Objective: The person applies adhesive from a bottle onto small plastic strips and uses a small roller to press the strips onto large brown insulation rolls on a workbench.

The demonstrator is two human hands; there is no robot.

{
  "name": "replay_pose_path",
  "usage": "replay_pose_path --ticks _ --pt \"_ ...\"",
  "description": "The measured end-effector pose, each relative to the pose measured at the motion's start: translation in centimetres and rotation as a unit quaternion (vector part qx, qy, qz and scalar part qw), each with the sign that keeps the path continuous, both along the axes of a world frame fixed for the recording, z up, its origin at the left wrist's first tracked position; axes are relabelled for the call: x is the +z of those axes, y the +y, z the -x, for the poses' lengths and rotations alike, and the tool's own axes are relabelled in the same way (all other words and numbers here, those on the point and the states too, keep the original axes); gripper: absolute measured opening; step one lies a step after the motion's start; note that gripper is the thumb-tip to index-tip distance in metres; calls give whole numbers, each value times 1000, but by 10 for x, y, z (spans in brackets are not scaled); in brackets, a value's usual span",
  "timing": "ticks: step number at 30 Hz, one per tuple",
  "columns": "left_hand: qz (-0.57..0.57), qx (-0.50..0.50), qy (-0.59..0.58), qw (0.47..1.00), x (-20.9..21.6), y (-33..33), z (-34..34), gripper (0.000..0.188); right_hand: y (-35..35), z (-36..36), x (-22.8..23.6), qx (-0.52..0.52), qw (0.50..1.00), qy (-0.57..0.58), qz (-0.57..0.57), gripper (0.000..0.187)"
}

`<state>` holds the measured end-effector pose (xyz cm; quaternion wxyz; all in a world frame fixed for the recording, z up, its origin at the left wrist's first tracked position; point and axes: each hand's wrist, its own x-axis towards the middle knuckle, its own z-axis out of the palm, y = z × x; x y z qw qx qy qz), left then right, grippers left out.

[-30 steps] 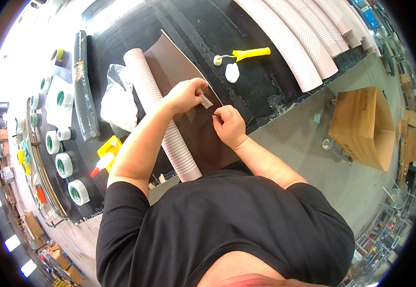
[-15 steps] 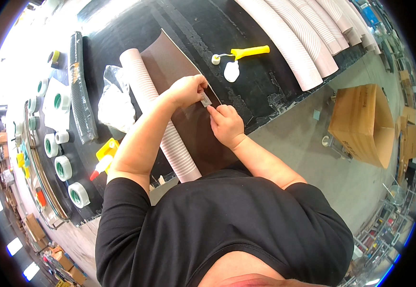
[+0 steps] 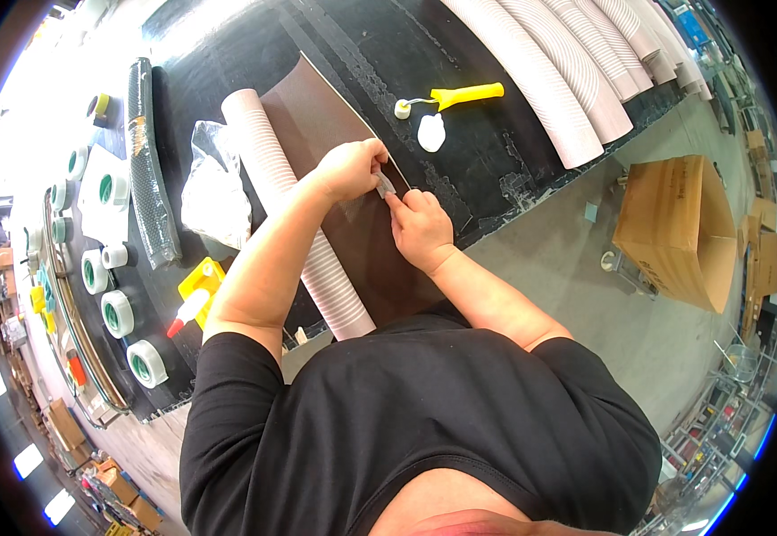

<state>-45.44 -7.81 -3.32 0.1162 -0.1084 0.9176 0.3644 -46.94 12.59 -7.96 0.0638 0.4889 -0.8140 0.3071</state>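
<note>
A partly unrolled sheet lies before me, its brown side facing up and its striped pink-white roll along the left. My left hand reaches across the roll to the sheet's right edge. Its fingers are closed on a small pale strip, which may be tape; the kind is too small to tell. From the right, my right hand meets the strip's lower end, thumb and forefinger pinched together on it. The other fingers are curled in.
Several patterned rolls lie at the far right. A yellow-handled roller and a white bottle-like piece rest beyond my hands. Leftward are a clear plastic bag, a yellow spray bottle and several tape rolls. A cardboard box stands on the floor.
My right hand has shifted slightly left and up, closer to my left fingers. The pale strip has tilted and shows less of its face. My left hand stays in place.
</note>
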Motion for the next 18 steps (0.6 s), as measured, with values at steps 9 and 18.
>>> replay_pose_path --ticks 9,18 --pt "-8 36 23 999 -2 0 -3 30 -1 0 -1 -3 1000 -3 -4 29" --pt "20 47 47 998 -9 4 -1 26 -1 1 -1 -4 1000 4 -4 27"
